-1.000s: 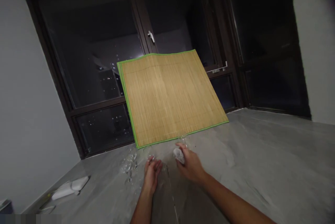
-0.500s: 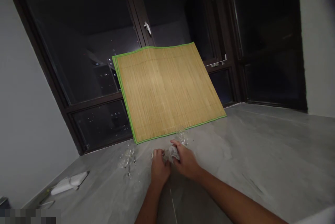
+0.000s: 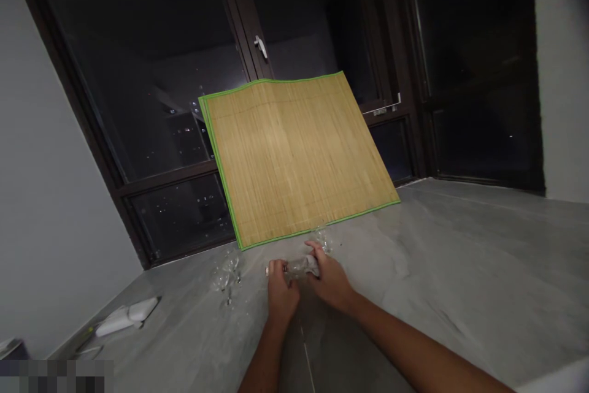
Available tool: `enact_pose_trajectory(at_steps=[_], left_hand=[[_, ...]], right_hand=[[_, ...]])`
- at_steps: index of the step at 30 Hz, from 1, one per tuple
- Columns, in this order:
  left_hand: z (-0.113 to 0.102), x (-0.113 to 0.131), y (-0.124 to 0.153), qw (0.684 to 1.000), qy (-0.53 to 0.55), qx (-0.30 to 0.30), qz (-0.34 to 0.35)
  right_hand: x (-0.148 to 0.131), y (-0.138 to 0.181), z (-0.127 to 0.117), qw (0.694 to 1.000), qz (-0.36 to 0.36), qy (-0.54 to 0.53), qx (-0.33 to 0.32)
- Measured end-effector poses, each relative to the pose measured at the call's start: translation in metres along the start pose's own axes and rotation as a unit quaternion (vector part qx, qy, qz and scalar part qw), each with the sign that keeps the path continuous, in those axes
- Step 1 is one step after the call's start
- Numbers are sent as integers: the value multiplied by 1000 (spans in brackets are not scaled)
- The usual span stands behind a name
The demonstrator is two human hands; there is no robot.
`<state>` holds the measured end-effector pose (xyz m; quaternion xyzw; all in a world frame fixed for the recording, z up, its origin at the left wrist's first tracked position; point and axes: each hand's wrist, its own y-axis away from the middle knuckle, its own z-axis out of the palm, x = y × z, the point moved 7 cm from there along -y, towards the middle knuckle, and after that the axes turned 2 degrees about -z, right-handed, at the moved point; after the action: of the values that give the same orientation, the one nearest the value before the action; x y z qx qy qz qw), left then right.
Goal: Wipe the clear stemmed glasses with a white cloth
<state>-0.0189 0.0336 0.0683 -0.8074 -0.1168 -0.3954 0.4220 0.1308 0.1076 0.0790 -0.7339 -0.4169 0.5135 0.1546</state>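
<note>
Our own left hand (image 3: 281, 298) and right hand (image 3: 332, 281), both bare, as we see them from the head.
We see slender fingers (image 3: 277, 269) and rather smooth hand backs, all uncovered. The left forearm (image 3: 265, 353) is slim and narrows gently toward a bare wrist (image 3: 278, 323). The right forearm (image 3: 409, 339) has the same tapering form, and of this one we see a longer part, bare down to the lower edge of our view. The fingernails are too small for us to judge. Near the lower right corner there is a whitish patch (image 3: 564, 377); we cannot tell if it is clothing.
</note>
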Motion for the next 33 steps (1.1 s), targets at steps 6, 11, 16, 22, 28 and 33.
enact_pose_trajectory(at_steps=[6, 11, 16, 22, 28, 33], left_hand=[[-5, -2, -2, 997, -75, 16, 10], [-9, -5, -2, 998, -48, 28, 6], [-5, -5, -2, 999, -54, 0, -4], [-1, -4, 0, 999, -34, -12, -16], [12, 5, 4, 998, 1, -60, -18], [12, 8, 2, 998, 3, -47, -39]], right_hand=[[-2, 2, 8, 987, 12, -156, -43], [1, 3, 18, 971, 23, -218, -90], [5, 4, 25, 962, 28, -244, -118], [5, 3, 29, 961, 11, -257, -104], [10, -2, 19, 974, 34, -223, -18], [-8, -8, -21, 990, -32, -116, 70]])
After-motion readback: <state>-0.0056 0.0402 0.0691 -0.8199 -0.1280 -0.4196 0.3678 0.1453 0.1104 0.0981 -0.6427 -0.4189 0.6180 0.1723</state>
